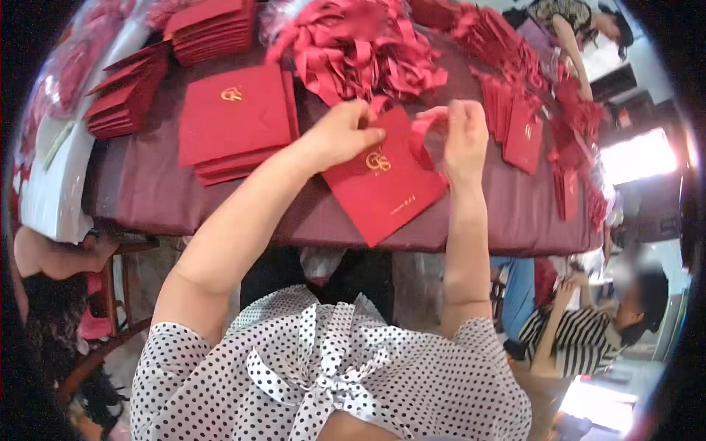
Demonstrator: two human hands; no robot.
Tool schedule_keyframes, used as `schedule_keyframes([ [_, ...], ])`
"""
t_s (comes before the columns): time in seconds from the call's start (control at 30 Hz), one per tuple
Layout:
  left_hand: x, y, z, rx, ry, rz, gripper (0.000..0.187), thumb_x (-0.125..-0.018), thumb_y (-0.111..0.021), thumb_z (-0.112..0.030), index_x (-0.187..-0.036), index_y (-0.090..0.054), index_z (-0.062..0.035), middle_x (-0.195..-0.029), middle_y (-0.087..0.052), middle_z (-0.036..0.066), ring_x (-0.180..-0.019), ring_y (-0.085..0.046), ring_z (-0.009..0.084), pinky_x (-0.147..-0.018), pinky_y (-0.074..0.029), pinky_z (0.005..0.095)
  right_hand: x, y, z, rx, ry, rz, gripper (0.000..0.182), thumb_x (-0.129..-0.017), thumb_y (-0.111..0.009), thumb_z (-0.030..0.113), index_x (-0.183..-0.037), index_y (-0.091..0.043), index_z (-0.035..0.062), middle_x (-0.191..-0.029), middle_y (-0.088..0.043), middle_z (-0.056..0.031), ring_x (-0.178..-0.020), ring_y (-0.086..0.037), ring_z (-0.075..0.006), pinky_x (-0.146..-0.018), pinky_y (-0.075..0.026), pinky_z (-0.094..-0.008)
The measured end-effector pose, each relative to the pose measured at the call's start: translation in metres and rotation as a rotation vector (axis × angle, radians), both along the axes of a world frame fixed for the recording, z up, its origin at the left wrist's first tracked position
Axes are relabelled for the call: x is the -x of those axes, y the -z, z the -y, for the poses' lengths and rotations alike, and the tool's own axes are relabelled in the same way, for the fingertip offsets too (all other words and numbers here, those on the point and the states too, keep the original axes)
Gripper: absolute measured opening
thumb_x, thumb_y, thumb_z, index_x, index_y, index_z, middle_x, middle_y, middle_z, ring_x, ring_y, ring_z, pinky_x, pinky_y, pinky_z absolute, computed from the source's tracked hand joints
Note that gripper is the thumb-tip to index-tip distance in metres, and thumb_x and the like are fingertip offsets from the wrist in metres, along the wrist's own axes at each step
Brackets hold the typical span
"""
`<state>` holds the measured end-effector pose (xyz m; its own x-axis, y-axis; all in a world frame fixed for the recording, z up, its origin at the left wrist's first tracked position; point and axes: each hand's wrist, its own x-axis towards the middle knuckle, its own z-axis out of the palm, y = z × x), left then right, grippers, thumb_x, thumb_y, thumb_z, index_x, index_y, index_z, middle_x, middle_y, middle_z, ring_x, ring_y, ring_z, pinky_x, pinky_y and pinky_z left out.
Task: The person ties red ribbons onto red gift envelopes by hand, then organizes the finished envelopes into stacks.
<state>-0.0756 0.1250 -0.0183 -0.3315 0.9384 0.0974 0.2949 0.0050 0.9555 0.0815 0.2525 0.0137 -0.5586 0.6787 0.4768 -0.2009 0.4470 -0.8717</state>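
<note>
A red paper gift bag (390, 195) with a gold emblem lies tilted near the table's front edge. My left hand (342, 136) pinches its upper left edge, thumb on the front face. Right of the bag, my right hand (465, 140) is closed on a red ribbon (421, 143), which loops beside the bag's upper right side. Just beyond my hands lies a heap of loose red ribbons (360, 55). Left of my left forearm is a stack of flat red bags (235, 121) with the same kind of gold emblem.
More red stacks (209, 33) stand at the back left, by a white package (59, 176). Ribboned bags (523, 136) line the right side of the maroon tablecloth (147, 184). A person in a striped top (581, 338) sits at the right; others are at the edges.
</note>
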Motion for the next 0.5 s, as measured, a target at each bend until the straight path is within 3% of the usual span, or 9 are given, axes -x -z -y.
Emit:
schedule_keyframes([
  [0.07, -0.004, 0.000, -0.001, -0.092, 0.041, 0.124, 0.017, -0.077, -0.064, -0.005, -0.092, -0.056, -0.0013, -0.077, -0.056, 0.000, -0.070, -0.048, 0.0072, -0.063, -0.041, 0.0241, -0.004, 0.008, 0.009, -0.071, 0.017, 0.103, 0.014, -0.094, -0.049, 0.016, -0.091, -0.048, 0.0026, -0.077, -0.062, -0.0063, -0.068, -0.059, -0.0092, -0.062, -0.046, -0.0206],
  [0.1, -0.005, -0.003, -0.002, -0.139, 0.050, 0.147, 0.019, -0.076, -0.063, -0.003, -0.095, -0.057, -0.0002, -0.076, -0.057, 0.001, -0.067, -0.048, 0.0071, -0.060, -0.042, 0.0247, -0.008, 0.004, 0.016, 0.014, 0.019, 0.185, 0.012, -0.092, -0.053, 0.013, -0.092, -0.052, 0.0009, -0.076, -0.061, -0.0028, -0.071, -0.059, -0.0082, -0.065, -0.047, -0.0202],
  [0.2, -0.012, -0.019, 0.004, -0.097, 0.074, 0.118, 0.027, -0.078, -0.062, -0.001, -0.105, -0.057, -0.0038, -0.074, -0.051, -0.004, -0.066, -0.043, 0.0047, -0.060, -0.038, 0.0209, -0.007, 0.004, 0.020, -0.037, 0.009, 0.153, 0.012, -0.090, -0.057, 0.012, -0.092, -0.058, 0.0001, -0.073, -0.059, -0.0002, -0.069, -0.053, -0.0049, -0.062, -0.043, -0.0195],
  [0.23, -0.011, -0.019, 0.005, -0.062, 0.086, 0.142, 0.031, -0.079, -0.062, -0.002, -0.109, -0.056, -0.0061, -0.073, -0.045, -0.006, -0.067, -0.041, 0.0041, -0.061, -0.035, 0.0193, -0.007, 0.005, 0.019, -0.061, -0.003, 0.146, 0.016, -0.090, -0.056, 0.013, -0.099, -0.061, 0.0011, -0.074, -0.058, -0.0006, -0.069, -0.054, -0.0072, -0.064, -0.044, -0.0207],
  [0.37, -0.008, -0.014, 0.004, -0.092, 0.048, 0.279, 0.034, -0.080, -0.061, -0.001, -0.111, -0.049, -0.0067, -0.074, -0.051, -0.002, -0.070, -0.047, 0.0056, -0.065, -0.038, 0.0202, -0.006, 0.001, 0.020, -0.297, -0.011, 0.124, 0.020, -0.090, -0.055, 0.012, -0.106, -0.060, 0.0022, -0.075, -0.058, -0.0037, -0.069, -0.055, -0.0111, -0.065, -0.045, -0.0228],
  [0.43, -0.006, -0.010, 0.003, -0.097, 0.030, 0.264, 0.033, -0.080, -0.061, 0.000, -0.110, -0.047, -0.0064, -0.075, -0.052, -0.001, -0.072, -0.049, 0.0062, -0.066, -0.039, 0.0203, -0.010, -0.004, 0.026, -0.389, 0.031, 0.296, 0.024, -0.088, -0.057, 0.010, -0.111, -0.059, 0.0045, -0.077, -0.058, -0.0064, -0.071, -0.057, -0.0143, -0.065, -0.046, -0.0248],
  [0.5, -0.003, -0.012, 0.003, -0.006, 0.014, 0.249, 0.030, -0.080, -0.061, 0.000, -0.106, -0.045, -0.0050, -0.080, -0.053, 0.000, -0.074, -0.050, 0.0070, -0.069, -0.041, 0.0202, -0.010, 0.000, 0.027, -0.256, 0.021, 0.272, 0.022, -0.086, -0.059, 0.010, -0.107, -0.060, 0.0046, -0.079, -0.060, -0.0087, -0.072, -0.060, -0.0149, -0.065, -0.047, -0.0264],
])
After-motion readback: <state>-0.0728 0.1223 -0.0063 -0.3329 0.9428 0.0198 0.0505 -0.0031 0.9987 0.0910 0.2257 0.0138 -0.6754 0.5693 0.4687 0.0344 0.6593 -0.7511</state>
